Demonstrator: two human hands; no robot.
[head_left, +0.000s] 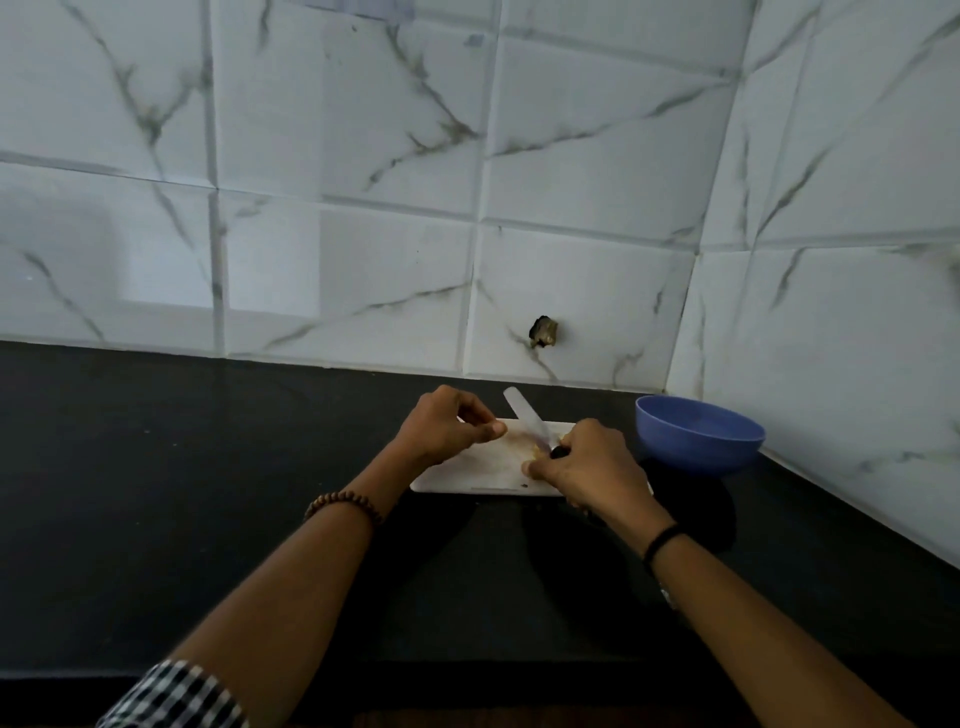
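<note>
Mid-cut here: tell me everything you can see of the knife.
The knife has a pale, whitish blade, perhaps ceramic or plastic, and a dark handle. The right hand grips the handle and hides most of it. The blade slants away and leftward, its tip past the far edge of the white cutting board. Its heel lies by a small yellowish bit of food; contact cannot be told.

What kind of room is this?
Most likely a kitchen. A dark counter meets a tiled wall, and on the counter sit a white cutting board and a blue bowl. The right hand holds a knife over the cutting board.
</note>
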